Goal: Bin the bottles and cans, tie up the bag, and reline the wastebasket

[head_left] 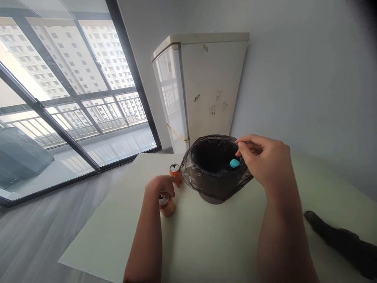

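A black bin bag (194,179) lines a trash can (212,198) on the table, its loose edge folded over the outside. Inside the bag, a teal bottle cap (235,163) shows; the rest of that item is lost in the dark. My right hand (265,157) pinches the bag's right rim between thumb and fingers. To the left of the bin, my left hand (161,184) is bent downward with its fingers apart. One finger reaches to the farther orange drink can (175,171), apparently touching it. A nearer orange can (167,207) stands upright just below this hand.
The pale table (97,239) ends at the left above a grey floor. A black object (338,236) lies on its right side. Behind stand a worn white refrigerator (210,78) and a glass balcony door (73,98).
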Demonstrator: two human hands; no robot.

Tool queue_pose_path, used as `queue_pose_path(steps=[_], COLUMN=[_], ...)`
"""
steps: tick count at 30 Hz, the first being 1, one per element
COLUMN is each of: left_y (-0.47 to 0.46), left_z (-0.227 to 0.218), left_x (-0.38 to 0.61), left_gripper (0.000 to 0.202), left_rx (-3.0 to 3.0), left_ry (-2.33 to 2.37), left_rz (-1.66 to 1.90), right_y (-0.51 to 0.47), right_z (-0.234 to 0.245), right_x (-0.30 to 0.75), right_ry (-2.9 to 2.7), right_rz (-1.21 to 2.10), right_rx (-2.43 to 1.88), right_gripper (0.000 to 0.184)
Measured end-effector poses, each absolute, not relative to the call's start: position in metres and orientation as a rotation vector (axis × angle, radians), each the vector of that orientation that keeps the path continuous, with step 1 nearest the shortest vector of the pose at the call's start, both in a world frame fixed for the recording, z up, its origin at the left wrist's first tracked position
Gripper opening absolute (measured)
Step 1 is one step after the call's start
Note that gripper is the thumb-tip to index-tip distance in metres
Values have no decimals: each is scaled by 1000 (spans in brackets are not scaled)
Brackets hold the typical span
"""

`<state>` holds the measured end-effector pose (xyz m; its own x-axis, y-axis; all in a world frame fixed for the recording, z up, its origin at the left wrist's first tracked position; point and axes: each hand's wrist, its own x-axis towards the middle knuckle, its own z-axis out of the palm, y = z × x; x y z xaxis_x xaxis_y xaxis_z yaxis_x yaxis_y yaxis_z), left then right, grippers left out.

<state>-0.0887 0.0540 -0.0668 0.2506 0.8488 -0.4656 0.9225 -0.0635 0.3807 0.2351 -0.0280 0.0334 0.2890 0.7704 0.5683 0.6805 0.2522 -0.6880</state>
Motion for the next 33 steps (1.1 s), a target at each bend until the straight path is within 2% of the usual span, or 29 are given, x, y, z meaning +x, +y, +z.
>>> queue_pose_path(steps=[3,6,12,16,21,27,33], left_y=[56,50,49,71,90,91,87], left_z=[-62,-50,-38,-60,-88,-99,-88], left_x=[-85,-84,-78,-72,-72,-73,-74], left_gripper=[52,44,27,31,44,21,13], left_rx=[1871,1935,2283,2340,2281,2274,2291], left_ry=[1575,1559,1531,1707,1675,1523,1523], left_rz=[-219,-134,397,614,442,250,251], right_y=[-27,-27,-30,-31,-30,-29,-30], right_z=[32,32,35,36,35,35,35], right_x=[235,234,232,229,227,228,228], right_ry=[-1448,-1453,-1422,-1444,-1447,-1458,-1482], right_rz=[106,104,81,105,121,150,111], right_rx=[-1445,-1438,-1415,-1405,-1390,-1392,-1398], right_gripper=[17,17,16,16,15,14,15])
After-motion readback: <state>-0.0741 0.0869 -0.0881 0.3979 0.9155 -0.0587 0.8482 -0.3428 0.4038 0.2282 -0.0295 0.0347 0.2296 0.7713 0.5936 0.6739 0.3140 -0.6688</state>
